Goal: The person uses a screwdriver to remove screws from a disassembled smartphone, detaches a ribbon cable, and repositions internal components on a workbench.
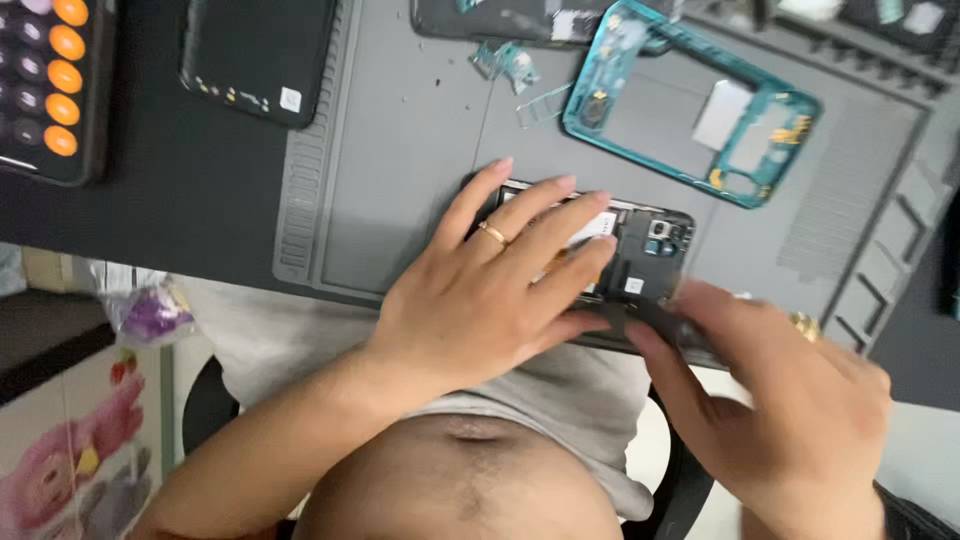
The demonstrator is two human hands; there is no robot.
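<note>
Step in hand, by the look of it: prying or working along the near edge of an opened smartphone [640,255] with its back cover off, internals and camera module showing. It lies at centre frame on the grey repair mat [400,150], at the mat's near edge.

Left hand [490,300], centre frame, lies flat on top of the phone, fingers spread over its left half, ring on one finger. It presses the phone down, not curled around it; palm open, no clench.

Right hand [790,410], lower right, pinches a dark flat tool [650,320], likely a pry tool or spudger, blurred. The tip sits at the phone's lower edge, just right of the left thumb. Fingers closed on the tool; exact contact with the phone seam hard to tell.

So the phone sits under the left palm, and up-left of the right hand's grip, touching or nearly touching the tool tip.

Next move probably calls for steady hold-down from the left hand while the tool slides along the seam, shallow angle, gentle force so nothing inside gets nicked.

Around: teal mid-frame [690,120] at upper right on the mat, small loose parts [510,65] at upper centre, black phone back panel [260,55] at upper left, calculator with orange keys [50,80] at far upper left.
</note>
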